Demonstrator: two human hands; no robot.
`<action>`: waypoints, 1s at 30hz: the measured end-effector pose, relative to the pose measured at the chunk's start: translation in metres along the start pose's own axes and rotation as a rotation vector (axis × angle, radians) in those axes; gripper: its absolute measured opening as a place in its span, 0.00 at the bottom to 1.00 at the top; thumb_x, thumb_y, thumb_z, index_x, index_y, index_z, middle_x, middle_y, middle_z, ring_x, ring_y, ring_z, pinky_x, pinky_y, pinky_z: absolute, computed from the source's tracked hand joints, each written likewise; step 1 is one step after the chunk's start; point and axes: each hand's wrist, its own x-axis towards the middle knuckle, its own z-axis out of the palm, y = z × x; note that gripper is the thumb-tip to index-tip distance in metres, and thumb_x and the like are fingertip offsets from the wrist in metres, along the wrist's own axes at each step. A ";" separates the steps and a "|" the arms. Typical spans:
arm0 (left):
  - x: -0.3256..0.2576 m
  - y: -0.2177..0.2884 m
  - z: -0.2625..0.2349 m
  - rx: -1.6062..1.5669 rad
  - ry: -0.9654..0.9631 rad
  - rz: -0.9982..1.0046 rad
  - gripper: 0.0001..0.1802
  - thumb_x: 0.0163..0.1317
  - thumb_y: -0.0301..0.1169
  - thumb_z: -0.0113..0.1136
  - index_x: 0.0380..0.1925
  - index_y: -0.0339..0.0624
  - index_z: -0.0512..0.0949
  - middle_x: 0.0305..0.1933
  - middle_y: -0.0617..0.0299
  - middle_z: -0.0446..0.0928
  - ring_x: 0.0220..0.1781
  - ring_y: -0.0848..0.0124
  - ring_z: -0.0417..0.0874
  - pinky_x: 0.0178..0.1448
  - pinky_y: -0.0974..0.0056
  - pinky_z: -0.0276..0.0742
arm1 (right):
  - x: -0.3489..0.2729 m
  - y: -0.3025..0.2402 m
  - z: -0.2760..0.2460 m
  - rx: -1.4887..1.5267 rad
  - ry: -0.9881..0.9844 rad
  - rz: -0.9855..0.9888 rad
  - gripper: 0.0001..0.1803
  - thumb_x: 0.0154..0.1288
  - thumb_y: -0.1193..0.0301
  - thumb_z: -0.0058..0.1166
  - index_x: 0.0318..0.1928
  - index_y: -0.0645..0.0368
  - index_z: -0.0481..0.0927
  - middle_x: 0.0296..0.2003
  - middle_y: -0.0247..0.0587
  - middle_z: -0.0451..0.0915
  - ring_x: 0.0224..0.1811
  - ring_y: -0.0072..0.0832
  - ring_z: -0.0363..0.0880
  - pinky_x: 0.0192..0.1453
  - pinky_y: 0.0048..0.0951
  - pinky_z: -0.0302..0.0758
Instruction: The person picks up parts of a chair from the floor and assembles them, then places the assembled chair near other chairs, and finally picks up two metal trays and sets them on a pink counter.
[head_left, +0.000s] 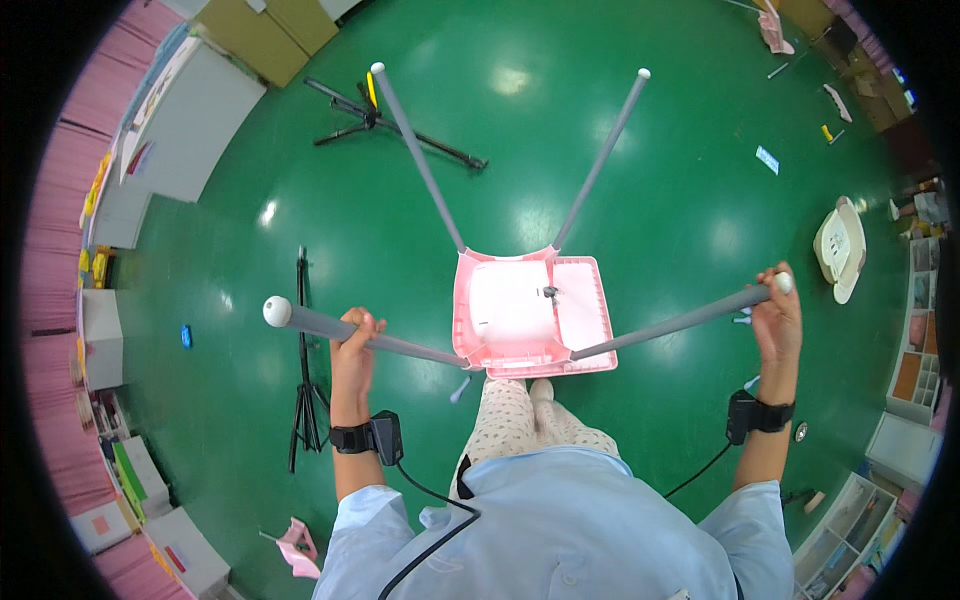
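A pink baby high chair (464, 312) is upside down in front of me, its pale underside up and its four grey legs splayed outward. White ball-shaped caps sit on the leg ends. My left hand (356, 338) is wrapped round the near-left chair leg (420, 349), a little inward of its white cap (277, 311). Out at the right, my right hand (780, 318) grips the near-right chair leg (680, 323) close to its cap (784, 283). Both far legs (420, 160) point away from me, untouched. My feet are close below the chair's near edge.
Black tripods lie at the far left (370, 118) and nearer left (302, 390). A cream baby tub (840, 250) is on the green floor (680, 210) at the right. White cabinets (205, 110) line the left side; shelves (850, 520) stand at the lower right. A pink part (298, 548) lies lower left.
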 end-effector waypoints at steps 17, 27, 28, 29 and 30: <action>-0.087 0.194 -0.037 -0.237 -0.377 0.535 0.23 0.59 0.38 0.54 0.11 0.43 0.58 0.10 0.66 0.56 0.12 0.76 0.58 0.17 0.72 0.53 | -0.362 -0.039 0.072 0.049 0.284 -0.839 0.44 0.57 0.65 0.55 0.67 0.55 0.41 0.58 0.53 0.59 0.60 0.35 0.60 0.67 0.35 0.53; -0.202 0.216 0.037 -0.099 -0.544 0.561 0.19 0.55 0.34 0.55 0.11 0.42 0.61 0.11 0.65 0.59 0.13 0.76 0.60 0.19 0.71 0.52 | -0.319 0.280 0.003 0.417 0.265 -0.160 0.16 0.58 0.81 0.51 0.48 0.58 0.68 0.43 0.42 0.73 0.44 0.29 0.72 0.51 0.29 0.69; -0.205 0.221 0.037 -0.117 -0.549 0.563 0.19 0.55 0.33 0.54 0.11 0.42 0.60 0.11 0.65 0.58 0.13 0.76 0.60 0.18 0.71 0.52 | -0.304 0.282 0.015 0.421 0.278 -0.162 0.13 0.59 0.80 0.51 0.44 0.58 0.67 0.39 0.40 0.73 0.41 0.28 0.72 0.49 0.28 0.69; -0.210 0.229 0.044 -0.118 -0.549 0.579 0.19 0.55 0.33 0.54 0.11 0.42 0.60 0.11 0.65 0.58 0.13 0.76 0.60 0.18 0.71 0.52 | -0.292 0.278 0.018 0.424 0.299 -0.161 0.11 0.59 0.80 0.51 0.41 0.59 0.67 0.35 0.39 0.72 0.38 0.28 0.71 0.47 0.28 0.69; -0.213 0.236 0.050 -0.147 -0.527 0.567 0.18 0.55 0.33 0.53 0.11 0.42 0.60 0.11 0.65 0.58 0.12 0.76 0.59 0.18 0.71 0.53 | -0.286 0.267 0.010 0.425 0.289 -0.172 0.11 0.59 0.80 0.51 0.41 0.59 0.67 0.35 0.39 0.72 0.38 0.28 0.71 0.47 0.28 0.69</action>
